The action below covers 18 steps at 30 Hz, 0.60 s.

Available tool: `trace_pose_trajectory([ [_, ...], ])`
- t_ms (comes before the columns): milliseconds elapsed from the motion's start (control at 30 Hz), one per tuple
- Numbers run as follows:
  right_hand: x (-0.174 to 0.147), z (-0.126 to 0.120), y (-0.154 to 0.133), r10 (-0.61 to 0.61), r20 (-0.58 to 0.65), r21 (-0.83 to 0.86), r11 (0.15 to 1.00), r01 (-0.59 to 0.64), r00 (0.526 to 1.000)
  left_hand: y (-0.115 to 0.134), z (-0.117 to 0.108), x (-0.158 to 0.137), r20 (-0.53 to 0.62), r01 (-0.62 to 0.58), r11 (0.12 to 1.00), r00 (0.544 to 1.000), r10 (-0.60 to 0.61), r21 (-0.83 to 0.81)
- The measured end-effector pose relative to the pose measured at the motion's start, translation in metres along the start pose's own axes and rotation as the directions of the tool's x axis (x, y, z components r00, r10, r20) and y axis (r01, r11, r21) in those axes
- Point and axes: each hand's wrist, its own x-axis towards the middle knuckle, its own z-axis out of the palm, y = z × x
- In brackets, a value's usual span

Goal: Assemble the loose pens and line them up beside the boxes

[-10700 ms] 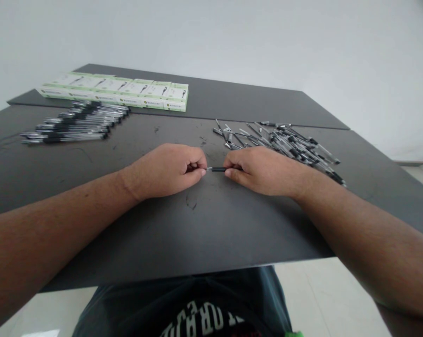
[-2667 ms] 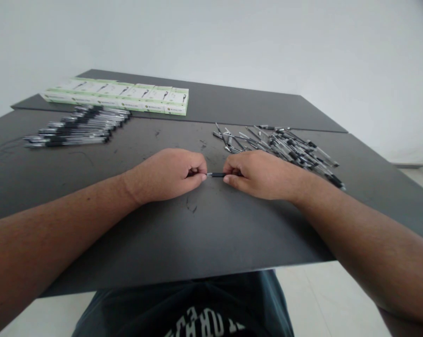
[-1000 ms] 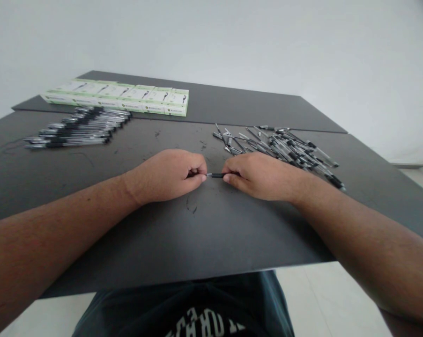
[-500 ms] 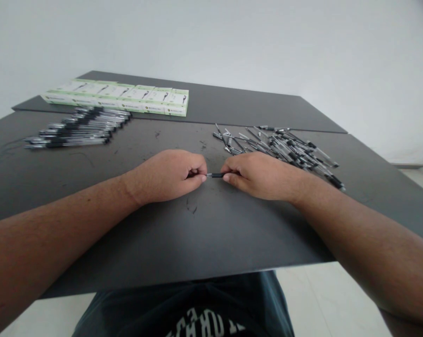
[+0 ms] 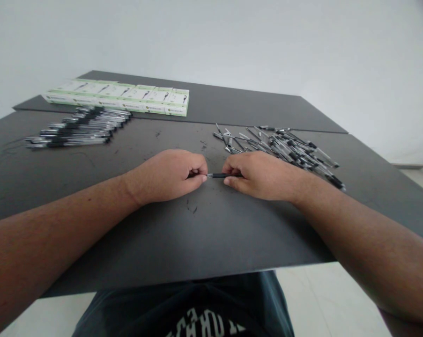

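Observation:
A pen [image 5: 218, 175] with a black grip and a silvery tip lies level between my two hands, low over the table. My left hand [image 5: 174, 174] is closed, thumb and forefinger pinching at the tip end; a dark piece shows inside its curled fingers, mostly hidden. My right hand [image 5: 258, 174] pinches the black grip between thumb and fingers, and the rest of the pen disappears under that palm. Just beyond my right hand lies a loose pile of pens and pen parts [image 5: 288, 147], with thin refills and clear barrels among them.
Finished-looking pens [image 5: 79, 126] lie in a slanted row at the left. Behind them, a row of white and green boxes [image 5: 137, 99] stands along the seam of the grey table [image 5: 183, 238]. Small dark scraps and scuffs dot the middle. A pale wall rises behind.
The fingers of my right hand have loosened slightly and shifted a little right, so more of the black grip shows. My left hand has barely moved.

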Motion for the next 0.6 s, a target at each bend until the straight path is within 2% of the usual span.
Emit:
trace_pose_trajectory([
  [100,0.0001,-0.0007,-0.001,0.011,0.012,-0.027,1.0,-0.011,1.0,0.0003,-0.0003,0.0004,-0.001,0.004,1.0,1.0,-0.004,-0.007],
  [267,0.0012,0.0,-0.0004,-0.056,0.031,-0.068,0.996,0.058,0.998,0.0007,-0.0002,0.001,0.009,0.014,1.0,1.0,-0.014,-0.014],
  [433,-0.0002,0.0002,0.0004,0.013,-0.01,-0.004,1.0,-0.013,1.0,0.001,-0.0008,-0.0001,0.007,0.016,1.0,1.0,-0.016,-0.016],
  [600,-0.0002,-0.0015,-0.002,0.015,0.005,-0.05,0.999,-0.015,1.0,0.0006,-0.0009,-0.0007,0.007,0.014,1.0,1.0,-0.014,-0.005],
])
